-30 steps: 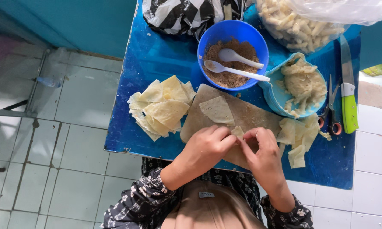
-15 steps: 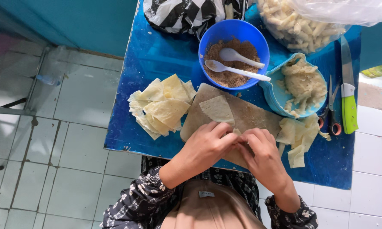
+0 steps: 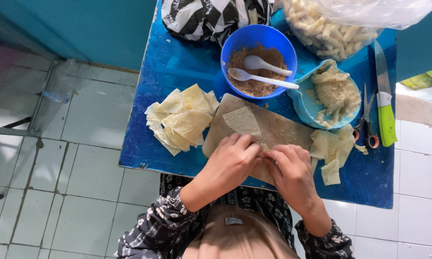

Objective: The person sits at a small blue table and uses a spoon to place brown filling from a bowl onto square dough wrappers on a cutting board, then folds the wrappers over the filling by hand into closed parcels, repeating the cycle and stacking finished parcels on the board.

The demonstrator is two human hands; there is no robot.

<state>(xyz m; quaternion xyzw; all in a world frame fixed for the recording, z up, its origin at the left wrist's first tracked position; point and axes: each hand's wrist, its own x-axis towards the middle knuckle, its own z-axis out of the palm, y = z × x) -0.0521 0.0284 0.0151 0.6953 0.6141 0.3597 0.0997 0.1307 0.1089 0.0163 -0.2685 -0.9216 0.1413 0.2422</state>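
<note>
Left hand: the left hand [image 3: 230, 163] is curled over a small pale dough wrapper piece [image 3: 264, 147] on the brown wooden cutting board [image 3: 273, 129], pinching it with the fingertips.
Right hand: the right hand [image 3: 292, 173] meets the left hand and grips the same piece from the other side.
What could go wrong: the thin piece might tear or pop open if the fingers squeeze too hard.
Flat sheet: one square pale wrapper [image 3: 242, 122] lies flat on the board, just past the hands.
Stack: a pile of pale square wrappers [image 3: 180, 120] sits left of the board on the blue table [image 3: 177, 62].
Scraps: torn pale strips [image 3: 333, 151] lie right of the board.
Blue round bowl [image 3: 259, 60]: brown crumbly filling and two white plastic spoons [image 3: 261, 69].
Light blue bowl [image 3: 324, 96]: lumpy pale mash.
Tools: scissors [image 3: 367, 120] and a green-handled knife [image 3: 384, 103] lie at the right.
Clear plastic bag [image 3: 331, 24]: many pale rolled pieces, at the far edge.
</note>
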